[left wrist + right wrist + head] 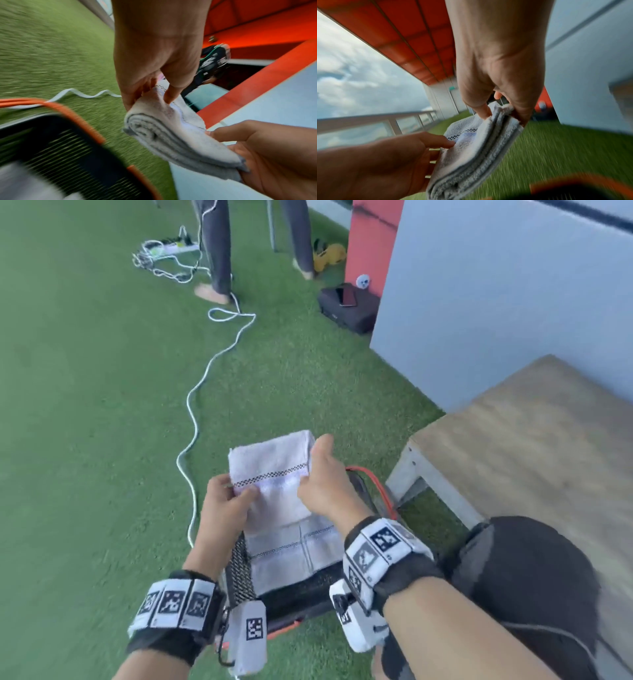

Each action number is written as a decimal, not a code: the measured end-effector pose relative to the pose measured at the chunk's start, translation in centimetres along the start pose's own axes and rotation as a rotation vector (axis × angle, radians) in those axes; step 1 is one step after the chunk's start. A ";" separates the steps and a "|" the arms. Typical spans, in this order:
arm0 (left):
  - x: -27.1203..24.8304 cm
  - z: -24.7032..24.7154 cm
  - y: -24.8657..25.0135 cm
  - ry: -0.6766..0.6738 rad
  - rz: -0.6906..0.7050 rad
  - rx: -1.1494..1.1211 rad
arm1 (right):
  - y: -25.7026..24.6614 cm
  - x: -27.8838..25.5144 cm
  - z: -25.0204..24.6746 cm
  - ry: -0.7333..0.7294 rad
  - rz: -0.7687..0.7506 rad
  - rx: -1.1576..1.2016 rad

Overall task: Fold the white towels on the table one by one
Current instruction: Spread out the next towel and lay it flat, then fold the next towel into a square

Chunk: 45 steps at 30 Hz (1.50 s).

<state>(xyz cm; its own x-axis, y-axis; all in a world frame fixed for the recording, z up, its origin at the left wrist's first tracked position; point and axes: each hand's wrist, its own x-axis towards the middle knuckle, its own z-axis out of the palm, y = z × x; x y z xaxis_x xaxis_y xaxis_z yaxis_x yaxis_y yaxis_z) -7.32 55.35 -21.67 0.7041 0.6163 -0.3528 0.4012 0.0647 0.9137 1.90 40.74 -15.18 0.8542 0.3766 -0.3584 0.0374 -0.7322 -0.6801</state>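
Note:
I hold a folded white towel (pixel 270 460) with a checkered black stripe in the air between both hands. My left hand (pixel 239 494) pinches its near left edge, thumb on top. Along the towel's right edge, thumb and fingers of my right hand (pixel 313 470) grip it. In the left wrist view the left hand (pixel 150 100) pinches the layered towel (pixel 171 132). The right wrist view has the right hand (pixel 502 116) pinching a corner of the towel (pixel 479 148). Below the hands a black mesh basket (pixel 239 573) with orange trim holds other folded towels (pixel 294 549).
A wooden table (pixel 531 440) stands at the right against a grey wall (pixel 496 302). A white cable (pixel 195 422) snakes over the green turf. Farther off are a person's legs (pixel 219 251) and a black case (pixel 349 309). My knee (pixel 524 577) is beside the basket.

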 end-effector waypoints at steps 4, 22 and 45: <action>1.0 0.9 -7.0 -0.013 -0.133 0.192 | 5.0 2.3 5.8 -0.210 0.204 -0.081; 4.1 3.5 -15.3 -0.161 -0.452 0.709 | 11.3 4.3 12.2 -0.509 0.295 -0.046; -9.9 15.7 22.6 -0.536 0.583 0.400 | 0.5 -12.8 -22.9 0.607 -0.148 0.363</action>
<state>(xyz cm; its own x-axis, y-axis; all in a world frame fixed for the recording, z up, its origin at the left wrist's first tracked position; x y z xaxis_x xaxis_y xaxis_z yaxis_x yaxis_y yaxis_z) 3.95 38.43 -0.68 0.9999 0.0089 0.0080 -0.0027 -0.4859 0.8740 2.87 22.54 3.67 0.9949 -0.0013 0.1005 0.0905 -0.4232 -0.9015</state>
